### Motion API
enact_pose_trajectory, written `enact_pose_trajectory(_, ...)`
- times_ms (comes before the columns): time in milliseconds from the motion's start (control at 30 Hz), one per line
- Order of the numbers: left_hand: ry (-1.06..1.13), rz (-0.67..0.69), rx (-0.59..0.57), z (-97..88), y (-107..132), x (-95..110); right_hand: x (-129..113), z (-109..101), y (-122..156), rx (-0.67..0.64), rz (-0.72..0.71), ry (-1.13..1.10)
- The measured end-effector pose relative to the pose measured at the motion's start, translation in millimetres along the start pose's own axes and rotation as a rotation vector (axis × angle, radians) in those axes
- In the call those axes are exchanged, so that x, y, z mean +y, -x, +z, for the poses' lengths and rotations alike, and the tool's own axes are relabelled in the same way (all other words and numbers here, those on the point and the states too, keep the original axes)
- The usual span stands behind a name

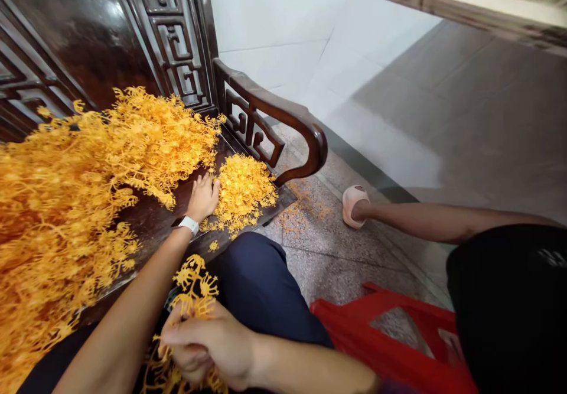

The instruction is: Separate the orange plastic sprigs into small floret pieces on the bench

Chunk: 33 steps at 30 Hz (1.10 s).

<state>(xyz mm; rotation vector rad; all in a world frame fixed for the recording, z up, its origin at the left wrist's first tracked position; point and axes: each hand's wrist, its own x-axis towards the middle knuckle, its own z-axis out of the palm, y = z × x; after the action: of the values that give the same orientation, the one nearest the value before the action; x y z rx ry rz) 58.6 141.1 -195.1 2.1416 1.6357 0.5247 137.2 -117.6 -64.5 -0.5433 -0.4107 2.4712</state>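
The fingers (186, 338) of the right hand (208, 347) curl shut around a tangle of branching orange sprigs (195, 285). The left hand (202, 199) lies open, fingers spread, on the dark carved desk (153, 217), touching a small pile (241, 193) of sprigs. Beyond it spreads 1 far larger heap (66, 205), which holds most of them; orange bits dot the terrazzo floor (296, 217).

A large heap of sprigs (80, 169) lies on the desk (153, 222), left of a smaller pile (241, 190) before the armrest (283, 110), with the left hand (202, 198) between them.
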Motion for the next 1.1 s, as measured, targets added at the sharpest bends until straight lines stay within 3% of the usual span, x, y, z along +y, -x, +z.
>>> enact_pose_trajectory(133,0.046,0.086,-0.024,-12.8,-7,-3,-4,-1,1,0.004,-0.027,-0.006)
enact_pose_trajectory(433,0.146,0.008,-0.013,-20.8,-32,-2,-4,-1,2,0.016,-0.043,0.051)
enact_pose_trajectory(567,0.189,0.027,-0.058,-27.6,-32,-2,-3,-3,5,0.02,-0.056,0.054)
enact_pose_trajectory(867,0.255,-0.032,0.022,-29.3,-33,-4,-3,-3,10,0.055,-0.094,0.037)
enact_pose_trajectory(1000,0.274,0.013,-0.031,-26.1,-35,6,-5,-4,9,0.071,-0.086,0.036)
enact_pose_trajectory(1100,0.264,0.033,-0.077,-35.2,-34,12,-5,-4,9,0.079,-0.086,0.05)
